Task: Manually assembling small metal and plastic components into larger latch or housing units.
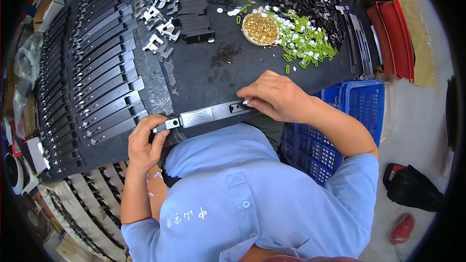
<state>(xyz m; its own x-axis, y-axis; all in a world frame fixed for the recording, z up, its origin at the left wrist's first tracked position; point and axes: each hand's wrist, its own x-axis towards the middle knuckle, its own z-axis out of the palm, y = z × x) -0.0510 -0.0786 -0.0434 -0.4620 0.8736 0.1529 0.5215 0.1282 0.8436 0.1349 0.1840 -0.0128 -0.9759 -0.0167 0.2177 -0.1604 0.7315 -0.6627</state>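
Observation:
A long flat metal strip lies across the table's near edge, with a raised silvery plate toward its left and a dark slot toward its right end. My left hand is closed on the strip's left end, thumb and fingers beside a bright block with a hole. Over the slotted end, my right hand is closed in a pinch. Something small and white shows at its fingertips; I cannot make out what it is. Beyond the hands lies a scatter of tiny dark screws or pins.
Finished-looking strips fill the table's left side in rows. Farther back are silvery clips, stacked dark plates, a round tub of brass-coloured bits and green oval rings. A blue crate and red baskets stand at right.

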